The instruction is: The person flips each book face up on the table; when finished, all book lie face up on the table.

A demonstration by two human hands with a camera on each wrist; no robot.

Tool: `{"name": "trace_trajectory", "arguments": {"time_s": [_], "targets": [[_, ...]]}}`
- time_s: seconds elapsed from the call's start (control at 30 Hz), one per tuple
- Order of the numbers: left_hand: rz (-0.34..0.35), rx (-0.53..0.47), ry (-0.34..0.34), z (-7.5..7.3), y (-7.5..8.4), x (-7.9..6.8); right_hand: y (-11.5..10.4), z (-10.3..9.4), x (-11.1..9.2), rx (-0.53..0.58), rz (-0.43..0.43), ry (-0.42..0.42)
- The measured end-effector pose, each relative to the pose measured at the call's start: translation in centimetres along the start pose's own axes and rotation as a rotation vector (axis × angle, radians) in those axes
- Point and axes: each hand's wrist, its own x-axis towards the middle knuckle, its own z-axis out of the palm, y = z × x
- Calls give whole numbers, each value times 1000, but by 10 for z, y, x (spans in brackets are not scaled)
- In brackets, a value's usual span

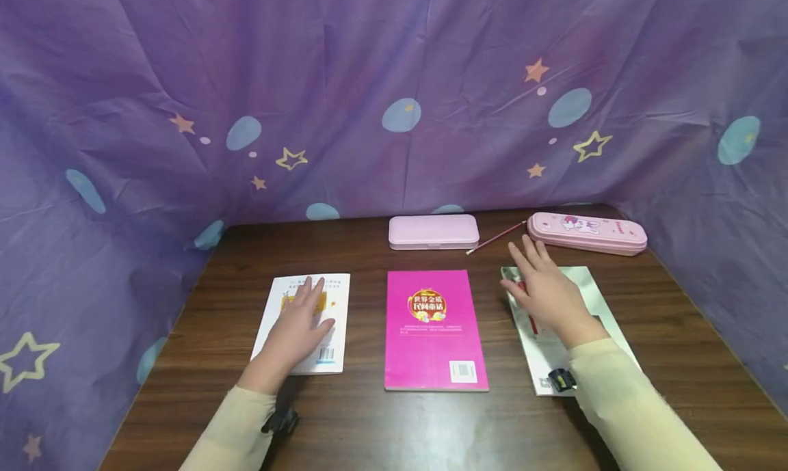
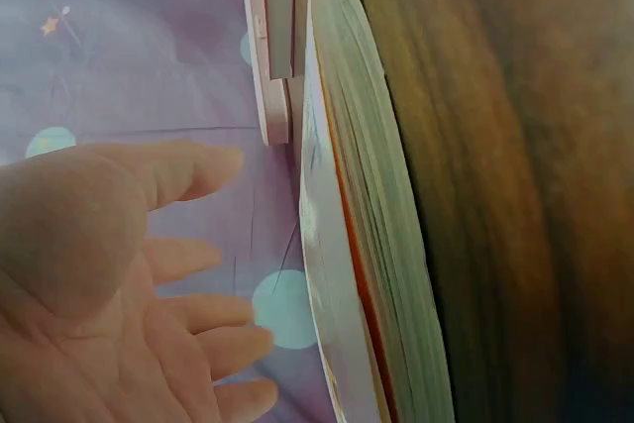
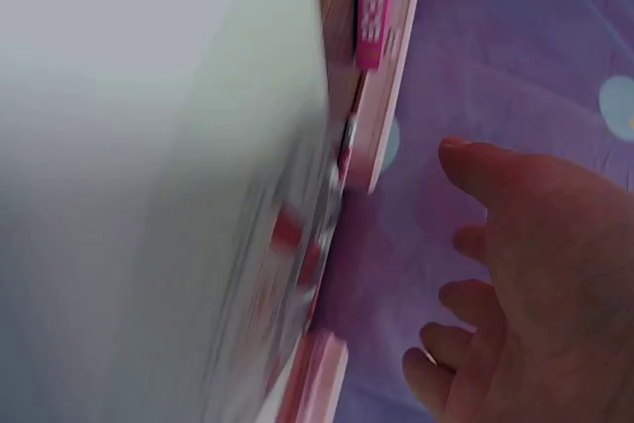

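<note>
My left hand (image 1: 297,333) hovers over a white book (image 1: 340,294) with a yellow patch and a barcode on its cover. In the left wrist view a gap shows between the spread fingers (image 2: 233,352) and that book's cover. On the other side, my right hand (image 1: 550,299) is held above a pale green-white book (image 1: 581,279) with red print. Its fingers are loosely extended and grip nothing in the right wrist view. Between the two hands lies a bright pink book (image 1: 431,351), flat, with a round emblem and barcode.
A plain pink pencil case (image 1: 434,232) stands at the back middle of the wooden table (image 1: 363,423). A printed pink pencil case (image 1: 587,234) is at the back right. Between them lies a thin pencil (image 1: 500,237). A purple patterned curtain (image 1: 357,61) surrounds the table.
</note>
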Motion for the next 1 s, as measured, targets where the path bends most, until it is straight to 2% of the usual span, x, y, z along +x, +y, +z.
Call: {"name": "trace_trajectory", "arguments": {"time_s": [0.2, 0.4, 0.67, 1.0], "targets": [[2, -9, -15, 0, -2, -10, -31, 7, 17, 9, -68, 10], [6, 76, 22, -1, -5, -23, -68, 17, 31, 111, -131, 3], [-108, 117, -12, -20, -21, -43, -111, 32, 50, 151, -219, -40], [-155, 97, -34, -37, -44, -61, -143, 40, 69, 161, -302, -127]]}}
